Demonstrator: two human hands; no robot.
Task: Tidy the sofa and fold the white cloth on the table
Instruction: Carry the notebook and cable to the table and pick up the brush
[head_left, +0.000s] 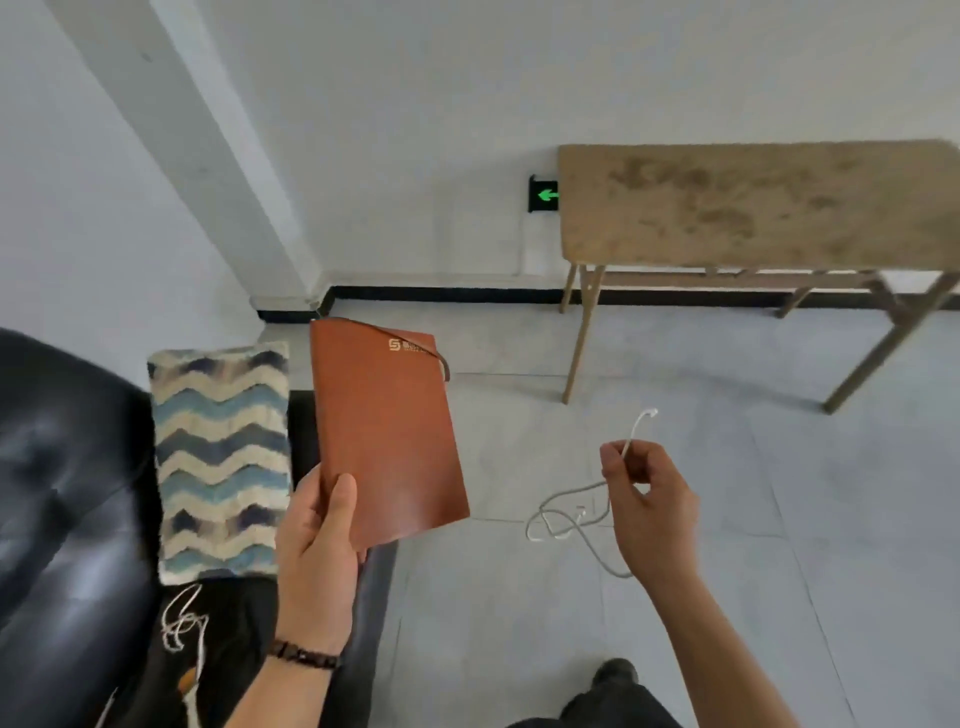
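Sofa (62, 493), black leather, at 9 o'clock; zigzag cushion (221, 457) on its seat, a tangled white cord (182, 621) below it at 7 o'clock. White cloth not seen; the bench (753, 208) at 2 o'clock is bare wood. Left hand (317, 551): grip closed on the lower corner of a brown notebook (387, 431), thumb on the cover. Right hand (649, 499): grip pinched on a white cable (571, 514), its loops dangling above the floor (779, 519).

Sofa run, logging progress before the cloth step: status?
Left hand shut on brown notebook. Right hand shut on white cable. Sofa holds zigzag cushion, another cord. Table: no cloth visible.
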